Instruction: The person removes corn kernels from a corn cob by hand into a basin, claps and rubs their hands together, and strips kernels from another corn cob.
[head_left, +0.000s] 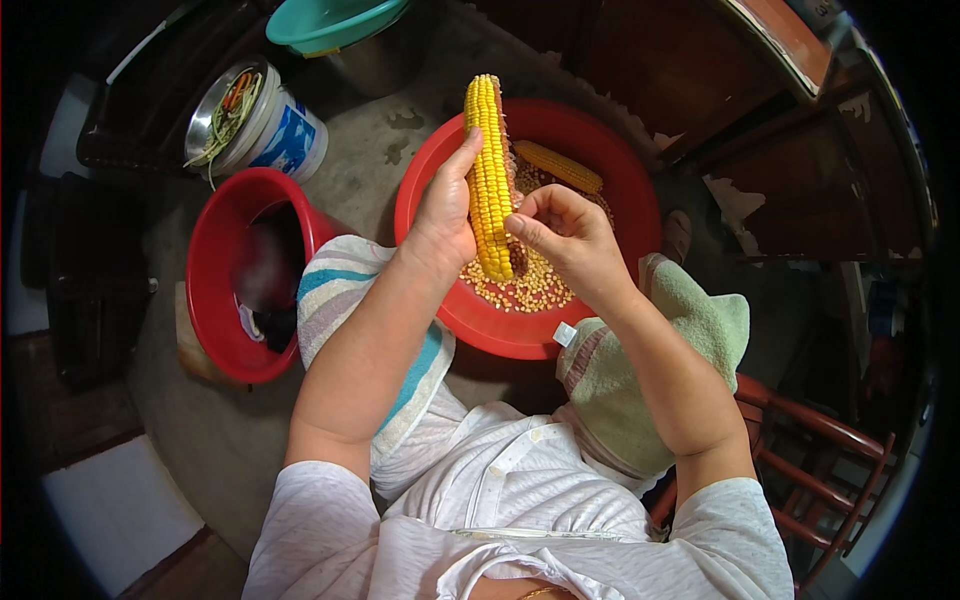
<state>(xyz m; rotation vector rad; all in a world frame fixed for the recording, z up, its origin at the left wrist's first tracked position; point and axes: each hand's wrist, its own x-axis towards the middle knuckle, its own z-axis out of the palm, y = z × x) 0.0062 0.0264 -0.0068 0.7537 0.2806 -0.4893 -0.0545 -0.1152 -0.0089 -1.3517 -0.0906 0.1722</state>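
My left hand grips a yellow ear of corn, its thumb lying along the kernels. The ear stands nearly upright in the picture, and a strip of bare reddish cob runs down its right side. At the ear's lower right edge is my right hand, thumb tip on the kernels and fingers curled close to the bare strip. Beneath both hands sits a wide red plastic basin. Loose corn kernels cover part of its bottom. A second ear of corn lies in the basin's far right part.
A red bucket with dark contents stands left of my knee. Behind it, a white bucket carries a metal bowl of vegetable scraps. Towels drape my knees. A turquoise basin, wooden cabinets and a wooden chair surround me.
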